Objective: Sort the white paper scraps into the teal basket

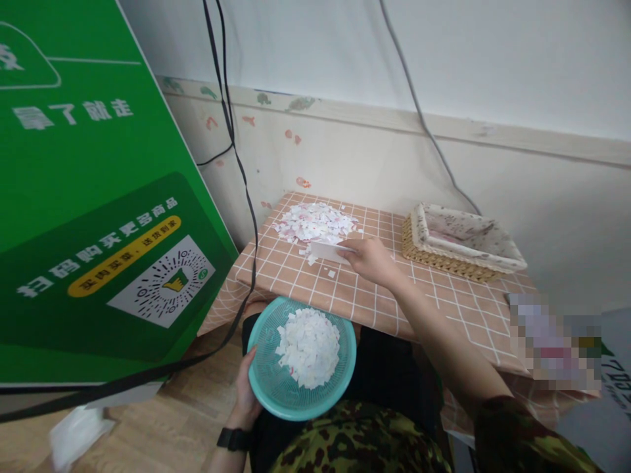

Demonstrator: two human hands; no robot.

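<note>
My left hand [245, 387] grips the left rim of a round teal plastic basket [266, 394] in front of my lap, just below the table's edge. A heap of small white paper scraps [310, 348] lies in it. Over the table, my right hand [367, 258] is closed on a flat white card [325, 251], held with its long side near the cloth. Right behind the card is a larger pile of paper scraps [315, 222], with bits of pink among the white. A few loose scraps [332, 273] lie on the cloth nearer to me.
A brown checked cloth [384, 309] covers the table against the wall. A lined wicker basket [444, 263] stands at the right rear. On the left is a green sign [98, 151], with a dark strap [254, 230] hanging beside it. A white bag [79, 433] lies on the floor.
</note>
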